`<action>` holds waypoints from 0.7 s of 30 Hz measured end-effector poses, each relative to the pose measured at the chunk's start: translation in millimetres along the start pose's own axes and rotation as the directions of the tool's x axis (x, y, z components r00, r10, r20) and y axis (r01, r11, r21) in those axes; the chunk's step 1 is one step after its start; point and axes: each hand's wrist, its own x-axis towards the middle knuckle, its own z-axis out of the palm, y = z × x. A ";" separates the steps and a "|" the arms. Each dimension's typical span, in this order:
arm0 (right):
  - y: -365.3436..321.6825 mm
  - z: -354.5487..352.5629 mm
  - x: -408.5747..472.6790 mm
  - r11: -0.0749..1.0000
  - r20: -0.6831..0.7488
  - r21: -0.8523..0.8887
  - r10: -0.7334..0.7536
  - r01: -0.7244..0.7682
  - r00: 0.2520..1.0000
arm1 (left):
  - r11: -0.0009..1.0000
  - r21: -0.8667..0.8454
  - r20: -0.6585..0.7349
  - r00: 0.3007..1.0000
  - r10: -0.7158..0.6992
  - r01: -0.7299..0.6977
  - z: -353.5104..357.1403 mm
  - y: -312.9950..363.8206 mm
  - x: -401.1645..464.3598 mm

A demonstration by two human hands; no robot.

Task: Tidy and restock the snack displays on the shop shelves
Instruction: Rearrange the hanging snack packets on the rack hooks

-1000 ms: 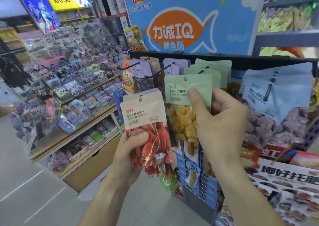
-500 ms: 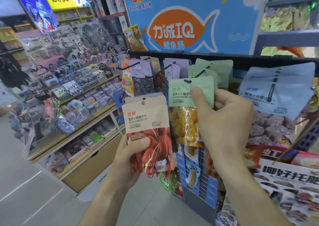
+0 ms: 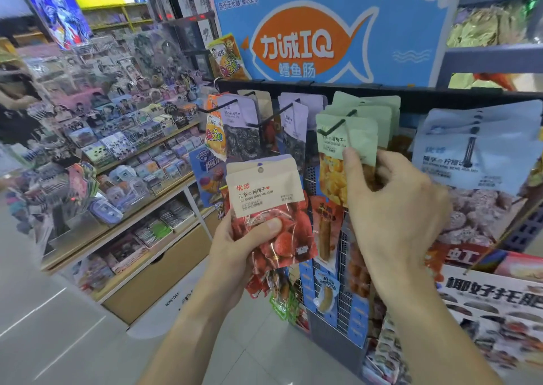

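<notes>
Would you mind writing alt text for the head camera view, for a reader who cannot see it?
A person's right hand pinches a green-topped snack packet hanging on a display hook, while the left hand grips a beige-topped packet of red dried fruit. Purple-topped packets and pale blue packets hang alongside, under a blue fish-logo sign.

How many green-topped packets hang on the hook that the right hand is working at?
4 show. The front green-topped packet, pinched by the right hand, is on the hook; three more overlap behind it, stepping up and right. Others may be hidden behind.
</notes>
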 end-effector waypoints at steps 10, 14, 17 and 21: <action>-4.1 -4.3 -61.4 0.859 0.503 0.346 0.170 -0.378 0.847 | 0.992 0.123 0.100 0.994 -0.045 0.032 -10.9 -19.0 4.3; -2.0 15.1 -64.3 0.797 0.613 0.365 0.184 -0.482 0.769 | 0.984 0.168 0.095 0.993 -0.070 0.053 -20.5 -23.9 11.5; -1.5 24.8 -68.0 0.772 0.606 0.376 0.214 -0.513 0.766 | 0.986 0.122 0.114 0.986 -0.125 0.111 -26.1 -21.1 16.4; -6.0 33.2 -72.3 0.720 0.570 0.371 0.322 -0.587 0.756 | 0.963 -0.081 0.095 0.964 -0.250 0.258 -36.2 -14.8 27.0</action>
